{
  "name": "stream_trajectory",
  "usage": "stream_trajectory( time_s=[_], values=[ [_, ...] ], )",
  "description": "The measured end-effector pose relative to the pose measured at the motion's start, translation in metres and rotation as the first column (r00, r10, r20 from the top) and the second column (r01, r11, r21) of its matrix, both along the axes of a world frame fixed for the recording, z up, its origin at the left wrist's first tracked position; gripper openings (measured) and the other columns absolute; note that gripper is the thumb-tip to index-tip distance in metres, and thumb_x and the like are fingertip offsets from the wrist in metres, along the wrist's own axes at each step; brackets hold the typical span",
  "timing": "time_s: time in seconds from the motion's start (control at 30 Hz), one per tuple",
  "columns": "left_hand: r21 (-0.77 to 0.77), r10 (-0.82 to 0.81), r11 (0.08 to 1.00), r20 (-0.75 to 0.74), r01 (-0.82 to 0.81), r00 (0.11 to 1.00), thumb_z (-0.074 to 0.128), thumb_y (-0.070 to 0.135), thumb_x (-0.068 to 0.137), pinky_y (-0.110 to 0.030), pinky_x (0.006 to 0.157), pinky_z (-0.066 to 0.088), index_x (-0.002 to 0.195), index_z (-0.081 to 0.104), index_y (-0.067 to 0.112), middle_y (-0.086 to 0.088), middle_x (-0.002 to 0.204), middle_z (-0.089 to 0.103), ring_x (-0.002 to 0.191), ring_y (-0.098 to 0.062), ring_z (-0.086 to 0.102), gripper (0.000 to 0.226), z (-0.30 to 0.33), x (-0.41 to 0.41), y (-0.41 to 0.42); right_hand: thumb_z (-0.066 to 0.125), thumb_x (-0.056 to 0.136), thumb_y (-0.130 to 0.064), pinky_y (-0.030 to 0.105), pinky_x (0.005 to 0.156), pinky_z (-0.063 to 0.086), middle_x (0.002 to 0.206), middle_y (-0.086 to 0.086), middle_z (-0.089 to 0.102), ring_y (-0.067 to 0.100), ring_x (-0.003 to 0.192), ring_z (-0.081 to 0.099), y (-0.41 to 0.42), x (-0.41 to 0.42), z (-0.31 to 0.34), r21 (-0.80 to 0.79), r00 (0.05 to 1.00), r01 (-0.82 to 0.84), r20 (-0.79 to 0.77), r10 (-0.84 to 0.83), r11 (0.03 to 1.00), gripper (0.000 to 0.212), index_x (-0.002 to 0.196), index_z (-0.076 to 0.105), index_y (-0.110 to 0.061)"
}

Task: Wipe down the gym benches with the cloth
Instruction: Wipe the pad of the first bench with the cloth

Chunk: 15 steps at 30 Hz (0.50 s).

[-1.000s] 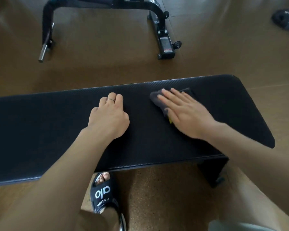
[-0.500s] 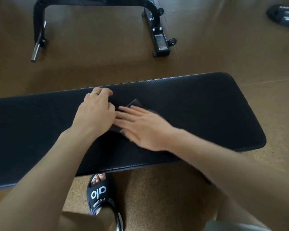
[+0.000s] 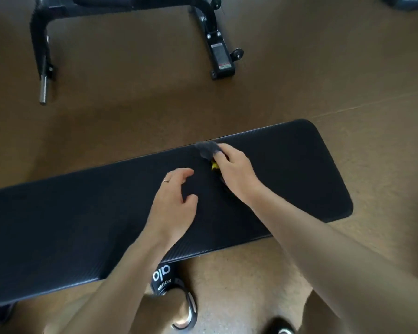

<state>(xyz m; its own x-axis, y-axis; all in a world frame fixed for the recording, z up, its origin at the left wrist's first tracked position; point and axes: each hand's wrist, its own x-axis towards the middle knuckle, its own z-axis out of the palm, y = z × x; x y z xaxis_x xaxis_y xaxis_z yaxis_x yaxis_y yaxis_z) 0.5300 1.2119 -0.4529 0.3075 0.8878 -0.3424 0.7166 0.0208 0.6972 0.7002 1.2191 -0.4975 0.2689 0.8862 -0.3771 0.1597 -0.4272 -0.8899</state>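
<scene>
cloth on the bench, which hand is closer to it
Right. The right hand grips the cloth at the bench's far edge; the left hand hovers nearer the person, holding nothing.

Slide sandal (image 3: 163,277) strap: white letters "alo", smaller blurred word beneath.
Bench frame (image 3: 221,57) sticker: text too small to read.

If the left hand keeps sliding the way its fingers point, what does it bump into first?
Probably the cloth under the right hand; the left hand points up-right along the bench, though depth is unclear.
</scene>
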Motion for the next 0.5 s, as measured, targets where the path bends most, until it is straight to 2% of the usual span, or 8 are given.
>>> stream_trajectory(
  time_s=[0.03,0.1,0.17,0.2,0.3,0.37,0.43,0.5],
  values=[
    [-0.056,0.035,0.998,0.031,-0.033,0.999,0.059,0.005,0.096,-0.016,0.099,0.033,0.145,0.048,0.029,0.014,0.142,0.049,0.128,0.0,0.044,0.055,0.017,0.002,0.005,0.041,0.108,-0.026,0.034,0.087,0.054,0.11,0.001,0.072,0.02,0.104,0.067,-0.005,-0.001,0.018,-0.095,0.972,0.089,-0.208,-0.108,0.991,0.029,0.118,0.068,-0.018],
    [-0.183,0.105,0.979,0.073,-0.091,0.992,0.064,0.007,0.095,-0.017,0.098,0.035,0.145,0.044,0.027,0.009,0.143,0.049,0.132,-0.007,0.048,0.058,0.06,0.014,0.017,0.04,0.107,-0.02,0.038,0.092,0.056,0.109,0.012,0.073,0.027,0.102,0.07,-0.016,0.002,0.065,-0.313,0.766,0.171,-0.555,-0.326,0.934,0.031,0.115,0.067,-0.008],
    [-0.316,0.152,0.942,0.101,-0.114,0.983,0.069,0.012,0.095,-0.009,0.081,0.041,0.146,0.042,0.027,0.005,0.14,0.05,0.119,-0.007,0.054,0.06,0.109,0.029,0.025,0.041,0.106,-0.027,0.046,0.105,0.052,0.122,0.015,0.072,0.03,0.112,0.07,-0.028,0.013,0.124,-0.414,0.584,0.113,-0.708,-0.398,0.903,0.04,0.126,0.067,-0.003],
    [-0.373,0.156,0.922,0.112,-0.104,0.981,0.07,0.015,0.095,-0.009,0.073,0.044,0.146,0.043,0.027,0.005,0.137,0.052,0.112,-0.004,0.056,0.059,0.135,0.036,0.026,0.041,0.106,-0.034,0.047,0.107,0.051,0.127,0.016,0.07,0.03,0.116,0.068,-0.035,0.02,0.157,-0.413,0.541,0.06,-0.751,-0.377,0.909,0.047,0.13,0.066,-0.003],
    [-0.473,0.179,0.876,0.136,-0.094,0.974,0.07,0.017,0.097,-0.02,0.079,0.051,0.137,0.054,0.022,0.002,0.121,0.064,0.1,-0.009,0.064,0.044,0.212,0.052,0.02,0.045,0.102,-0.057,0.043,0.1,0.054,0.123,0.015,0.073,0.029,0.112,0.071,-0.054,0.043,0.254,-0.407,0.548,-0.081,-0.781,-0.301,0.91,0.062,0.128,0.068,-0.006],
    [-0.492,0.198,0.864,0.138,-0.106,0.97,0.069,0.013,0.096,-0.029,0.084,0.056,0.124,0.06,0.015,-0.006,0.112,0.069,0.092,-0.017,0.068,0.03,0.257,0.057,0.012,0.05,0.099,-0.061,0.044,0.103,0.053,0.122,0.014,0.073,0.029,0.112,0.07,-0.065,0.056,0.309,-0.377,0.57,-0.168,-0.791,-0.222,0.911,0.066,0.129,0.067,-0.006],
    [-0.484,0.208,0.867,0.135,-0.118,0.969,0.069,0.01,0.095,-0.039,0.091,0.056,0.116,0.06,0.011,-0.012,0.11,0.07,0.091,-0.021,0.067,0.022,0.299,0.063,0.005,0.059,0.096,-0.056,0.047,0.112,0.046,0.129,0.016,0.069,0.031,0.12,0.066,-0.076,0.069,0.357,-0.333,0.581,-0.234,-0.801,-0.143,0.914,0.063,0.134,0.064,-0.006],
    [-0.491,0.23,0.861,0.149,-0.13,0.962,0.068,0.01,0.095,-0.043,0.096,0.055,0.111,0.059,0.011,-0.013,0.112,0.069,0.098,-0.024,0.068,0.018,0.336,0.07,-0.002,0.065,0.097,-0.04,0.045,0.109,0.049,0.128,0.015,0.07,0.029,0.117,0.067,-0.085,0.079,0.393,-0.325,0.651,-0.26,-0.755,-0.084,0.909,0.047,0.131,0.065,-0.008]
  ],
)
